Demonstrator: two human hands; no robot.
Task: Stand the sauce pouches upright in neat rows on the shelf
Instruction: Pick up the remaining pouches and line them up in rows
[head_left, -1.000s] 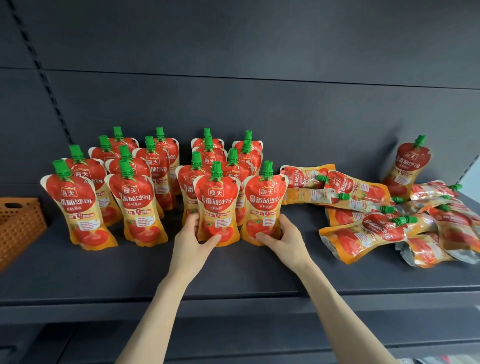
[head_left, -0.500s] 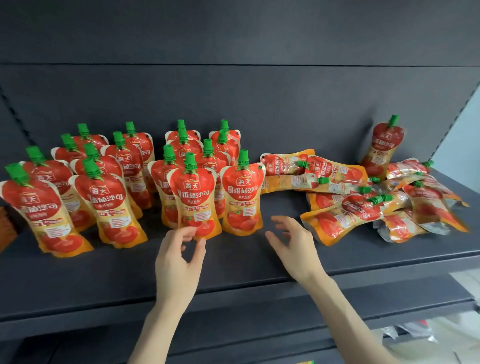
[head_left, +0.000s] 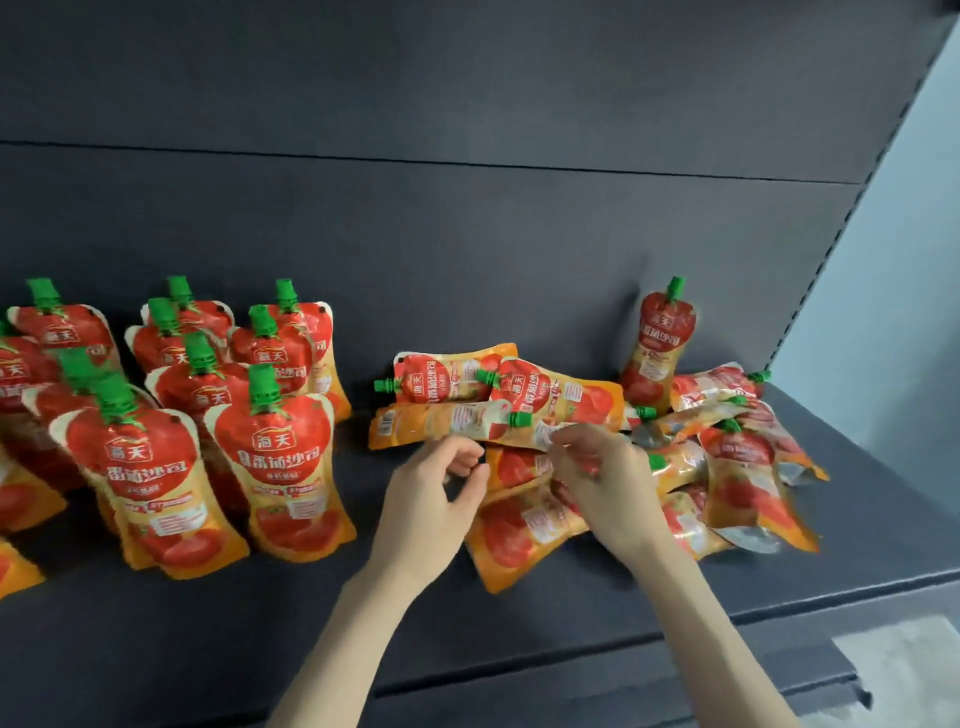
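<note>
Several red-and-orange sauce pouches with green caps stand upright in rows at the left of the dark shelf (head_left: 249, 623); the nearest one (head_left: 283, 462) is at the front. To the right lies a loose pile of flat pouches (head_left: 519, 535), with a long one (head_left: 441, 423) across its back. One pouch (head_left: 657, 343) leans upright against the back wall. My left hand (head_left: 431, 499) hovers at the pile's left edge, fingers curled apart and holding nothing. My right hand (head_left: 602, 483) rests palm-down on the pile with fingers bent onto a pouch; motion blur hides whether they grip it.
The shelf's front edge (head_left: 571, 654) runs below my forearms, with a lower shelf (head_left: 649, 696) beneath it. The dark back panel (head_left: 467, 234) closes off the rear. A perforated upright (head_left: 831, 244) and a pale wall (head_left: 893, 260) bound the right side.
Both hands have left the front standing pouches and moved right onto the lying pile. The view has swung right, so the leftmost rows and the basket are out of frame.
</note>
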